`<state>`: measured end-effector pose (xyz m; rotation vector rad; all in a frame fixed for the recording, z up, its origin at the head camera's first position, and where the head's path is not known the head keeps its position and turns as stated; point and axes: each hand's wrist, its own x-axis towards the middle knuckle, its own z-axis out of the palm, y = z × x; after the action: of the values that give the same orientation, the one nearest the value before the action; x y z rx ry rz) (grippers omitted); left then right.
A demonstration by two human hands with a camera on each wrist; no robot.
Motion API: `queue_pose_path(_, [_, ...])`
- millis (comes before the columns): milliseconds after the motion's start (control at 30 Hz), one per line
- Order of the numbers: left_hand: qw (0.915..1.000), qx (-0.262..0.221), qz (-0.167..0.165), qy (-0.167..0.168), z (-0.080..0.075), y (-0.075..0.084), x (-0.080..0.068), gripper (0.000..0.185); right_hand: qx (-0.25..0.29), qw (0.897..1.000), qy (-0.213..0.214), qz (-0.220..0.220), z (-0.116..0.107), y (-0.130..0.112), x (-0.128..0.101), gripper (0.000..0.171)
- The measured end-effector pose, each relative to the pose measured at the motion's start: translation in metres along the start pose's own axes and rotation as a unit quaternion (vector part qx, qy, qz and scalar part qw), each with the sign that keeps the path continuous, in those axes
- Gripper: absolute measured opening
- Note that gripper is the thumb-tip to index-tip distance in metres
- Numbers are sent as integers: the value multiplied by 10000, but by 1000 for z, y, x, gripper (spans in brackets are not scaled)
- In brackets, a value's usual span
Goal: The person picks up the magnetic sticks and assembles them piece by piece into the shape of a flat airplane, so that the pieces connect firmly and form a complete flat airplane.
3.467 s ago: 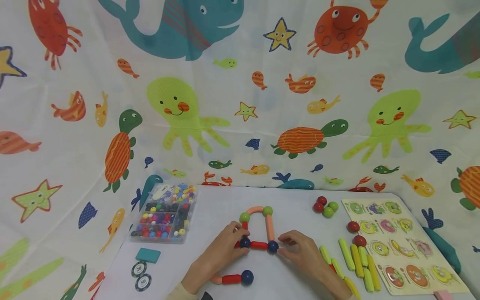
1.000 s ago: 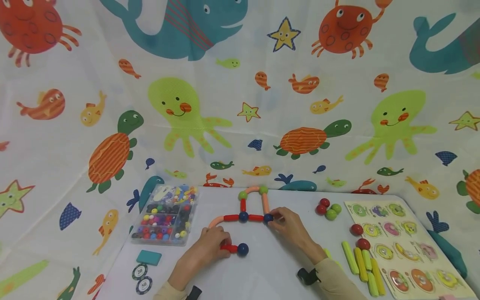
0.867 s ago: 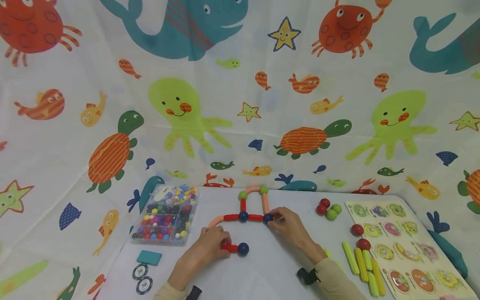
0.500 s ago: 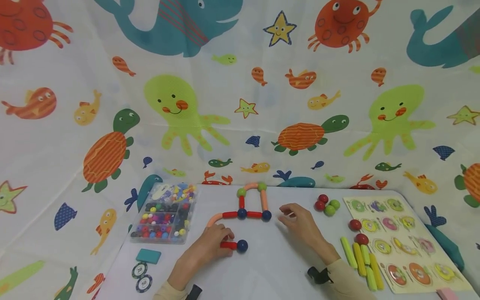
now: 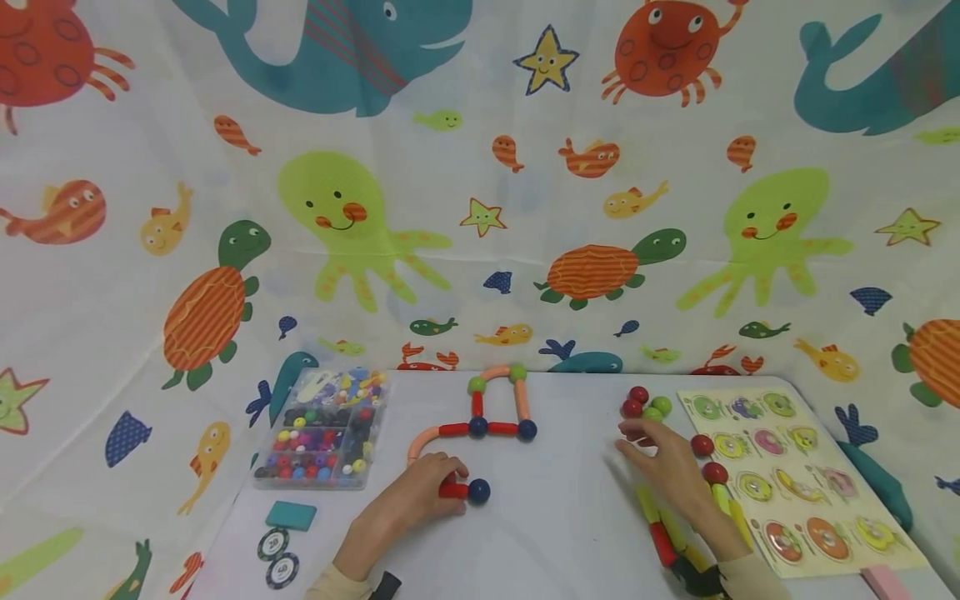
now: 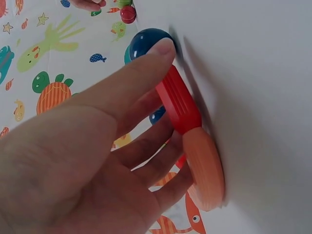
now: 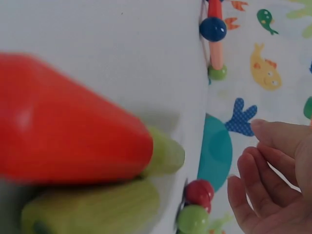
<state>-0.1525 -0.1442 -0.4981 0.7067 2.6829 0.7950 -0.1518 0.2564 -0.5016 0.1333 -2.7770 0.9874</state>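
Observation:
My left hand grips a short red stick with a dark blue ball on its end. In the left wrist view the thumb lies along the red stick to the blue ball, and a peach curved stick joins the other end. Behind stands a flat frame of sticks and balls. My right hand hovers with relaxed fingers, holding nothing, just in front of a cluster of red and green balls. The right hand appears beside those balls.
A clear bead box sits at the left, with a teal card and two chips in front. A wooden puzzle board lies at the right. Green sticks and a red stick lie under my right forearm.
My right hand let go of the frame's blue corner ball and moved right to the ball cluster. The left hand stays on the red stick. Earlier the frame was pushed farther back.

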Motion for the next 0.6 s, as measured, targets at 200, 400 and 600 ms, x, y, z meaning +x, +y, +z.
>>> queue_pose_path(200, [10000,-21,50,-30,3,-1,2,40,-121,9993,51,349,-14,7,-14,34])
queue_pose_path(400, [9998,-169,-103,-58,4,-3,1,42,-221,9984,139,499,-20,11,-28,31])
queue_pose_path(600, [9996,-251,-77,-57,5,-2,3,43,-275,9949,-96,965,-28,14,-51,29])
